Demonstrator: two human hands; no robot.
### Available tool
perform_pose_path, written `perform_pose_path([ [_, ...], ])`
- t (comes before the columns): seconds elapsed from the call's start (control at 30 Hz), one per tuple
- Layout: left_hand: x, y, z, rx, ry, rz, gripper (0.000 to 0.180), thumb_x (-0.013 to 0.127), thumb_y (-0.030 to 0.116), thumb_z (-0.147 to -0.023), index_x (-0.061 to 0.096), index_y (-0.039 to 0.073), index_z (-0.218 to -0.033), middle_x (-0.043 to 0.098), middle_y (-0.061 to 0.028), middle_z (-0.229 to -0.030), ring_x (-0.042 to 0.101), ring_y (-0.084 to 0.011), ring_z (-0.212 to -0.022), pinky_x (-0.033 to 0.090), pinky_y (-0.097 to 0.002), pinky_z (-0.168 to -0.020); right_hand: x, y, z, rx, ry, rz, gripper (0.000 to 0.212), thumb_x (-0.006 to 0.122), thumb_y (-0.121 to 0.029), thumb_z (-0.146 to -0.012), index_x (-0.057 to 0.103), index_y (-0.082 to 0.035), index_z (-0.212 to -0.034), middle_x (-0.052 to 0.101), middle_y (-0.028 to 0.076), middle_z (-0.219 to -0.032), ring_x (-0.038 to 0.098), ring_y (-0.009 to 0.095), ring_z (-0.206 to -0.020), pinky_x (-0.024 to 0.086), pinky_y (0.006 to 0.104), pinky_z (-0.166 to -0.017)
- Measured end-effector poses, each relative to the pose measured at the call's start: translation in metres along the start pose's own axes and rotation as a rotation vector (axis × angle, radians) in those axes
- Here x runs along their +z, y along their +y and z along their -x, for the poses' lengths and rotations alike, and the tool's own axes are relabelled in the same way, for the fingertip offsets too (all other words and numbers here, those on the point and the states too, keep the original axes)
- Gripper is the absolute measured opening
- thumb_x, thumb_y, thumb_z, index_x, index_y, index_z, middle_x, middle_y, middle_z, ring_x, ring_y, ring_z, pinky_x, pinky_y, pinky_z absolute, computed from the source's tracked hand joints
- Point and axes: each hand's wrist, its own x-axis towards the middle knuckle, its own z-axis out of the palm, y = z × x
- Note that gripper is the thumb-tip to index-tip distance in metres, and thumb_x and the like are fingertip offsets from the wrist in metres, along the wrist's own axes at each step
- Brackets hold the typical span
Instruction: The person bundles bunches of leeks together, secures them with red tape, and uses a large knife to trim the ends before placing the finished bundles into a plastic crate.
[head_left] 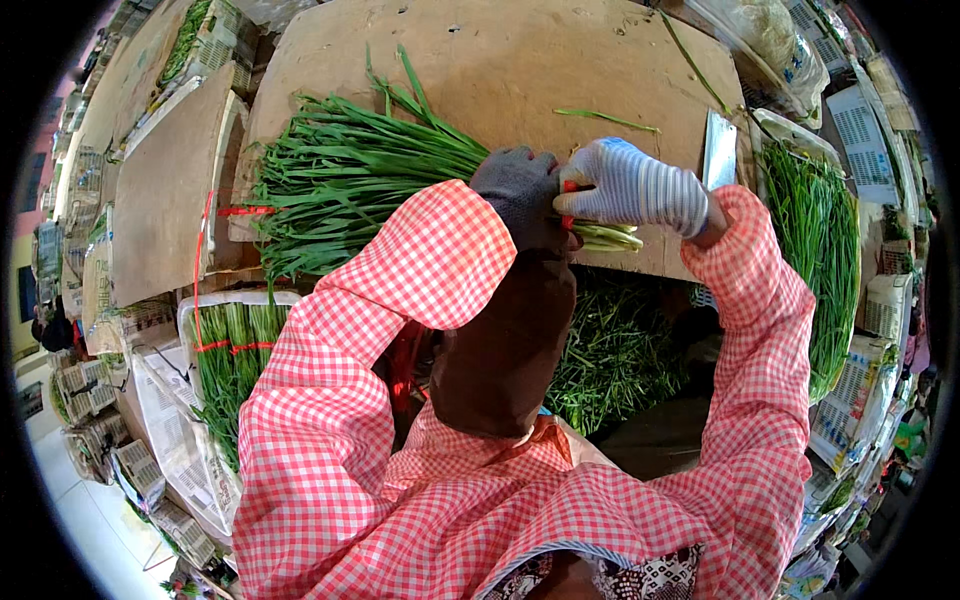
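Observation:
A thick bundle of long flat green leaves, which look like garlic chives (370, 165), lies across the wooden board with its leaf tips to the left. My left hand (518, 192), in a dark grey glove, is closed around the bundle near its pale stem ends (608, 238). Close beside it on the right, my right hand (635, 188), in a striped white and blue glove, pinches a red tie (567, 200) at the bundle. Part of that tie is hidden behind the hands. Under my left hand stands a dark brown cloth-covered shape (505, 350).
A flat metal blade (719, 150) lies at the right of the brown board (560, 50), where a loose stalk (605, 120) also lies. Crates of greens (815, 250) flank both sides. Red-tied bundles (240, 335) sit at lower left. Loose leaves (620, 350) lie beneath the board's front edge.

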Motion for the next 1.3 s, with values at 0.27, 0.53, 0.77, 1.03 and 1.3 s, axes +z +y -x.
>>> perform_pose_path([
  [0.27, 0.011, -0.005, -0.001, 0.018, 0.062, -0.082, 0.086, 0.077, 0.054, -0.050, 0.050, 0.002, -0.113, 0.055, -0.0131, -0.109, 0.053, -0.0296, -0.103, 0.040, -0.0403, -0.093, 0.023, 0.043, -0.008, -0.011, 0.164, -0.389, 0.021, 0.066, -0.019, -0.076, 0.065, 0.001, -0.085, 0.059, 0.013, -0.067, 0.053, 0.013, -0.061, 0.045, 0.0294, -0.059],
  [0.53, 0.011, -0.005, 0.018, 0.171, 0.662, 0.068, 0.077, 0.075, 0.047, -0.060, 0.051, 0.006, -0.122, 0.050, -0.0154, -0.114, 0.047, -0.0345, -0.103, 0.038, -0.0443, -0.090, 0.036, 0.061, -0.008, -0.032, 0.294, -0.510, 0.024, 0.062, -0.020, -0.080, 0.063, 0.003, -0.087, 0.060, 0.015, -0.065, 0.053, 0.012, -0.061, 0.045, 0.0316, -0.058],
  [0.77, 0.017, 0.014, 0.008, 0.290, 0.571, 0.096, 0.031, 0.070, 0.026, -0.069, 0.060, 0.010, -0.094, 0.052, -0.0084, -0.076, 0.051, -0.0315, -0.074, 0.041, -0.0434, -0.068, 0.029, 0.060, -0.009, -0.001, 0.214, -0.469, 0.025, 0.061, -0.020, -0.083, 0.062, 0.005, -0.091, 0.061, 0.014, -0.070, 0.055, 0.014, -0.064, 0.046, 0.0303, -0.061],
  [1.03, 0.021, 0.015, -0.006, 0.268, 0.461, 0.040, 0.017, 0.064, 0.026, -0.074, 0.064, 0.015, -0.088, 0.056, -0.0082, -0.077, 0.054, -0.0316, -0.075, 0.042, -0.0420, -0.068, 0.044, 0.069, -0.014, -0.110, 0.355, -0.510, 0.021, 0.060, -0.017, -0.080, 0.064, 0.001, -0.089, 0.061, 0.018, -0.069, 0.056, 0.016, -0.058, 0.047, 0.0320, -0.058],
  [1.3, 0.039, 0.013, 0.000, 0.224, 0.652, 0.073, 0.013, 0.063, 0.017, -0.070, 0.063, 0.011, -0.082, 0.054, -0.0094, -0.075, 0.054, -0.0313, -0.077, 0.043, -0.0468, -0.084, 0.045, 0.064, -0.013, -0.132, 0.463, -0.413, 0.023, 0.063, -0.020, -0.080, 0.061, 0.003, -0.081, 0.055, 0.014, -0.066, 0.053, 0.021, -0.060, 0.044, 0.0333, -0.058],
])
